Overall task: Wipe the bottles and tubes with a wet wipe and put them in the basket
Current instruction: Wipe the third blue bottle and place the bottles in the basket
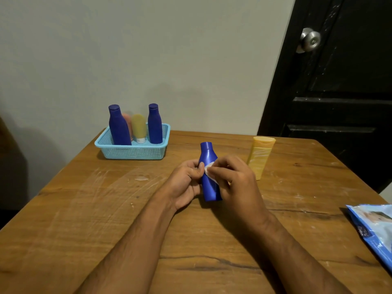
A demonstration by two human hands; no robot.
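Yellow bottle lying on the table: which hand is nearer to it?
Right. The right hand is just beside the yellow bottle, wiping the blue bottle; the left hand grips that bottle's far side.

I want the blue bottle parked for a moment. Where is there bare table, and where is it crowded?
Bare wood lies between the basket and the left hand, and along the near edge around the forearms. It is crowded at the right, between the yellow bottle and the wipe pack, and inside the basket.
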